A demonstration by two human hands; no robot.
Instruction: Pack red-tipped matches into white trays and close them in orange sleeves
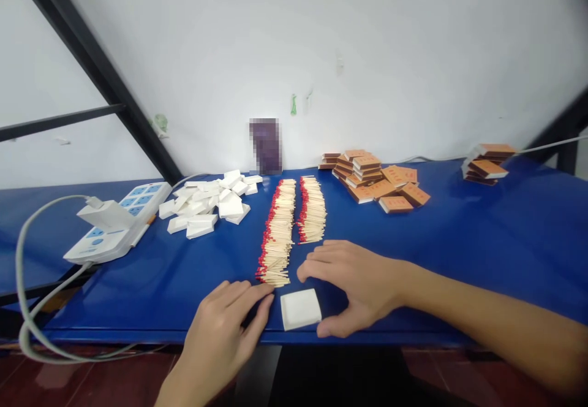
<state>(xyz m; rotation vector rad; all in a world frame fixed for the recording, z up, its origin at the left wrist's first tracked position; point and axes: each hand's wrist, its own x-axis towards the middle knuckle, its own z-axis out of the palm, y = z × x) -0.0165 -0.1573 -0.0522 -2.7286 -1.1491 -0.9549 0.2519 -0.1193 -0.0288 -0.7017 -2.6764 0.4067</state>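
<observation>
A small white matchbox tray (301, 309) lies near the table's front edge, between my two hands. My right hand (351, 281) is open beside it, with the thumb by the tray's right front corner and the fingers beyond its back edge. My left hand (229, 318) rests left of the tray. Its fingers are stretched out, with index finger and thumb close together at the near end of a long row of red-tipped matches (278, 229). I see nothing held in it. A shorter row of matches (312, 211) lies alongside, beyond my right fingers.
On the blue table (459, 247), a heap of white trays (202, 201) sits at left. Orange-brown matchbox sleeves (381, 180) are piled at back right, with a smaller stack (489, 162) farther right. A power strip (119, 229) with a looping cable lies far left.
</observation>
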